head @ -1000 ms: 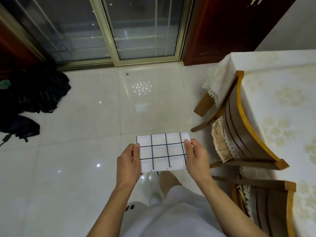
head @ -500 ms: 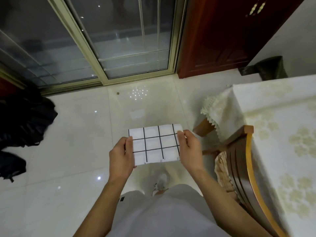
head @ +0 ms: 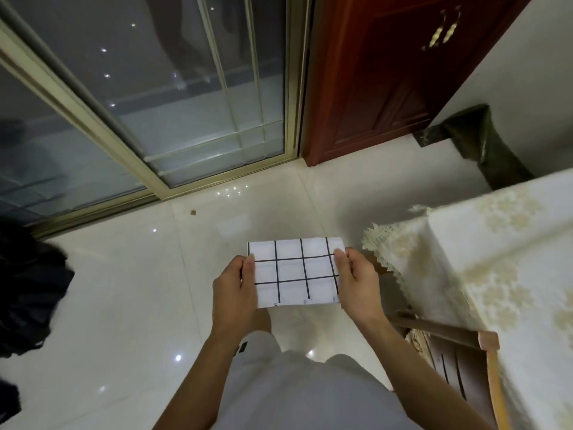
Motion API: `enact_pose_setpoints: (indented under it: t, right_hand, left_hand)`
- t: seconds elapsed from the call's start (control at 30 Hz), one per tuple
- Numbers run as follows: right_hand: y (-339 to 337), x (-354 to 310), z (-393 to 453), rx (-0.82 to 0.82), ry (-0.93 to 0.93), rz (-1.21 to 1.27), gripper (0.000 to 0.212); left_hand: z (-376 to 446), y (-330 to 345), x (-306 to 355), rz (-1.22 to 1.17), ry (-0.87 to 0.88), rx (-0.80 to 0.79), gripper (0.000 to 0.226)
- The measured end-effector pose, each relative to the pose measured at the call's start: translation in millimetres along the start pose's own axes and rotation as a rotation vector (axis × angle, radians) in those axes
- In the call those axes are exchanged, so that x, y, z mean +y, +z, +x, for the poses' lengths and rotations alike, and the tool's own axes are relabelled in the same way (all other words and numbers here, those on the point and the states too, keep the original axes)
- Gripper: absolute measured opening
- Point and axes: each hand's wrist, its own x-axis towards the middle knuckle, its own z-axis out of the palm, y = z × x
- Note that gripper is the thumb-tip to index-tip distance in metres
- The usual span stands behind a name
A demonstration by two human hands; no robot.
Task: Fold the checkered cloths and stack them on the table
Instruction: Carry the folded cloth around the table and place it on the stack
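Glossy white floor tiles [head: 102, 305] fill most of the view and are bounded at the far side by a sliding glass door [head: 148, 97] in a pale metal frame, with a dark red wooden door [head: 387, 72] adjoining it on the right. Listed next, at the right edge: a table [head: 533, 243] draped in a cream lace-edged tablecloth, judged the intended destination for the stack; no folded cloths are seen on the part in view. A wooden chair [head: 483, 361] is tucked against the table's near side. Dark bags [head: 28, 290] are heaped at the left edge, and a bin lined with a dark bag [head: 483, 144] stands by the wall. A checkered cloth [head: 294, 271], white with a black grid, is held flat in mid-air above the floor, well apart from the table, already reduced to a small rectangle. It is pinched at its left edge by the left hand [head: 235, 290] and at its right edge by the right hand [head: 359, 280], thumbs on top, apparently so that the folded layers are kept aligned and taut for carrying.
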Motion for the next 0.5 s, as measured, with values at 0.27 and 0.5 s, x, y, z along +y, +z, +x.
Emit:
enact_pose_setpoints:
  t: [0.27, 0.5]
  right_hand:
    - [39, -72, 134, 0.214, 0.076, 0.049, 0.043]
    - [57, -121, 217, 0.337, 0.150, 0.080, 0.039]
  left_hand:
    - [180, 1, 77, 0.084, 0.138, -0.159, 0.031]
    - [292, 7, 139, 0.157, 0.246, -0.261, 0.030]
